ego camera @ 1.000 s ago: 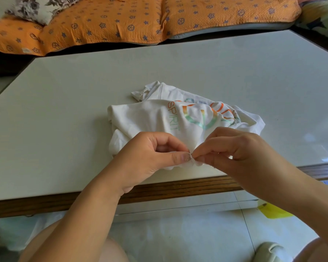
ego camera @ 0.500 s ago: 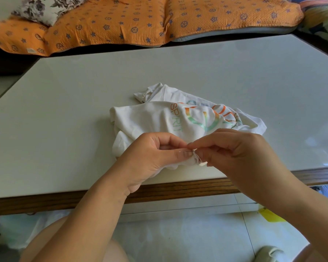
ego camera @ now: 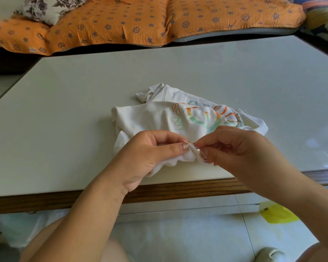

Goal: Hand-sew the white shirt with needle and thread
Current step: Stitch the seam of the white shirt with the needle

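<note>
Left hand [ego camera: 151, 154]: thumb and forefinger pinch a bunched fold of the shirt [ego camera: 159, 118], other fingers curled under it. The fold is lifted just off the near edge of the table [ego camera: 64, 110].

Right hand [ego camera: 240, 148]: fingers curled, thumb and forefinger pinched on the right end of the needle [ego camera: 187, 142], right at the same fold. Fingertips of both hands nearly touch. The needle shows only as a thin glint between them, lying roughly level, tip towards the left thumb. Thread too fine to make out.

Shirt: white, crumpled in a heap, mid-table on the near side, most of it lying flat behind the hands. Print faces up: orange "SPIRIT" lettering plus orange and green curved stripes to its right.

Table: pale glossy top, wooden strip along the near edge.

Far side: orange cushion [ego camera: 140, 19] with blue star and wheel marks runs along behind the table; floral pillow [ego camera: 45, 8] on its left end.

Near side, below the table: pale tiled floor, a yellow scrap [ego camera: 276, 214] on the right, a pale shoe [ego camera: 269, 254] at the bottom right, and the person's bare knees at the bottom corners.
</note>
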A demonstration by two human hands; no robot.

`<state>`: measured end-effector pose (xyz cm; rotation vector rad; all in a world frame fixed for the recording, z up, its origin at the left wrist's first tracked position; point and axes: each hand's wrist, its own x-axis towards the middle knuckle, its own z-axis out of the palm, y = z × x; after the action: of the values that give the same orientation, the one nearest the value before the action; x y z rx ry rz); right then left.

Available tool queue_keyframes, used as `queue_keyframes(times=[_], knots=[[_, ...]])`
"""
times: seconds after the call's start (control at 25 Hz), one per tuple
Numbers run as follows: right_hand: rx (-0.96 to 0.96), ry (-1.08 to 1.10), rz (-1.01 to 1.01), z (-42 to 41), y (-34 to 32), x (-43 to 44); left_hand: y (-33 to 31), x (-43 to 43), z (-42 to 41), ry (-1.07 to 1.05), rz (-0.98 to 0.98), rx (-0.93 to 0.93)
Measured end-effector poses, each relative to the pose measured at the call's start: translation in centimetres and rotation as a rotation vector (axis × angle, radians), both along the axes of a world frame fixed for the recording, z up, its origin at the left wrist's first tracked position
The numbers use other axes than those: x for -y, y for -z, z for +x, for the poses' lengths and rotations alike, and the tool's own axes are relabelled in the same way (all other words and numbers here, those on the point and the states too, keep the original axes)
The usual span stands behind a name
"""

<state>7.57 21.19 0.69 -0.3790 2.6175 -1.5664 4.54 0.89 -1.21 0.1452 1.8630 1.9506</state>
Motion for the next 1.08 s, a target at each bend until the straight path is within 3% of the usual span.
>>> queue_keyframes(times=[0.36, 0.8, 1.08], knots=[[-0.025, -0.098, 0.087, -0.11, -0.04, -0.87, 0.25, 0.2, -0.31, 0.013, 0.094, -0.002], [0.034, -0.058, -0.056, -0.01, -0.12, -0.41, 0.5, 0.35, -0.54, 0.037, 0.075, -0.012], [-0.098, -0.048, 0.063, 0.01, -0.07, -0.58, 0.59, 0.58, -0.66, 0.033, 0.102, 0.0]])
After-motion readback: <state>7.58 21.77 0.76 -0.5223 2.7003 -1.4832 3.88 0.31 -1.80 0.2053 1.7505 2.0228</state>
